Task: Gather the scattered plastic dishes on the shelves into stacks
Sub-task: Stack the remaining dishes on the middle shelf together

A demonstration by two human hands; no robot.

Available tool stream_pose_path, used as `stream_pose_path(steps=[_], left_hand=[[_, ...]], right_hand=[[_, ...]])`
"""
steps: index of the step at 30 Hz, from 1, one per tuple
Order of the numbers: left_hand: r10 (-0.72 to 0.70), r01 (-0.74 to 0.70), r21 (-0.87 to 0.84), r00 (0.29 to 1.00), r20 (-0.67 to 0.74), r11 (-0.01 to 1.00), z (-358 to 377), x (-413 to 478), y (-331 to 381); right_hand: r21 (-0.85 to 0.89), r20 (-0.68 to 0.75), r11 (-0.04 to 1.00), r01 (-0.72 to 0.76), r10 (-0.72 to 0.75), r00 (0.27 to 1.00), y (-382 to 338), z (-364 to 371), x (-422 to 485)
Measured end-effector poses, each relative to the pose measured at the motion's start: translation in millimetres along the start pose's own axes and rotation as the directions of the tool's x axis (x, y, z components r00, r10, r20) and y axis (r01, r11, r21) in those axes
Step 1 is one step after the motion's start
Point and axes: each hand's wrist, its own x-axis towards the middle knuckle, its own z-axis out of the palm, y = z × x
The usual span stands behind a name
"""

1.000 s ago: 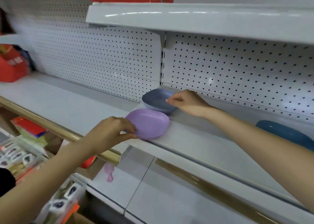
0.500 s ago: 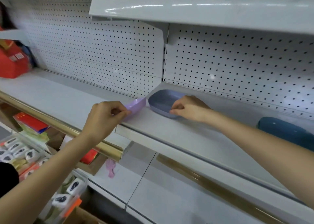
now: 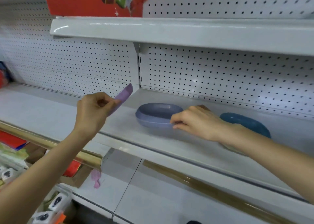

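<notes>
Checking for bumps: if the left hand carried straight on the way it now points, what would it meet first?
Likely the perforated back panel, and the lilac dish that the left hand pinches would reach it first. The grey-blue dish lies right of that line, though depth is unclear.

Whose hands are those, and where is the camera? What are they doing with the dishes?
There is no machine here, just a person. The camera sits on their head and looks down, so you see their own arms reaching to a white shelf. The left hand pinches a purple dish and holds it tilted in the air. The right hand grips the rim of a grey-blue dish that sits on the shelf. A dark blue dish lies further right, behind that wrist.
</notes>
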Motion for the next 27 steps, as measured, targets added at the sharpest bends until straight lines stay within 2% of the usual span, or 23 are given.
stream_pose_path(steps=[2, 5, 11, 15, 19, 23, 27], left_hand=[[0.012, -0.012, -0.007, 1.000, 0.002, 1.000, 6.3, -1.0, 11.1], [0.018, -0.018, -0.015, 0.999, 0.040, 1.000, 23.9, -6.7, 27.7], [0.201, -0.191, -0.068, 0.958, 0.203, 0.979, 90.8, -34.9, 82.3], [0.321, -0.285, -0.152, 0.877, 0.356, 0.946, 139.4, -58.0, 121.4], [0.415, -0.383, -0.165, 0.800, 0.433, 0.909, 178.3, -78.8, 142.9], [0.471, -0.506, -0.120, 0.655, 0.591, 0.854, 209.9, -92.6, 141.6], [0.458, -0.470, -0.185, 0.573, 0.680, 0.863, 223.2, -98.2, 141.2]], right_hand=[[-0.045, -0.026, 0.999, -0.012, 0.011, 1.000, 11.8, -19.5, -24.5], [-0.050, -0.031, 0.993, -0.109, 0.107, 0.994, 34.1, -41.4, -68.7], [-0.054, -0.072, 0.927, -0.372, 0.368, 0.927, 76.9, -63.2, -163.4], [-0.031, -0.128, 0.858, -0.513, 0.506, 0.853, 93.8, -70.9, -225.0], [-0.018, -0.106, 0.797, -0.604, 0.599, 0.793, 111.6, -72.9, -274.5], [-0.050, -0.102, 0.766, -0.640, 0.634, 0.767, 122.0, -69.9, -305.5], [0.054, -0.177, 0.737, -0.673, 0.671, 0.720, 122.6, -62.4, -322.8]])
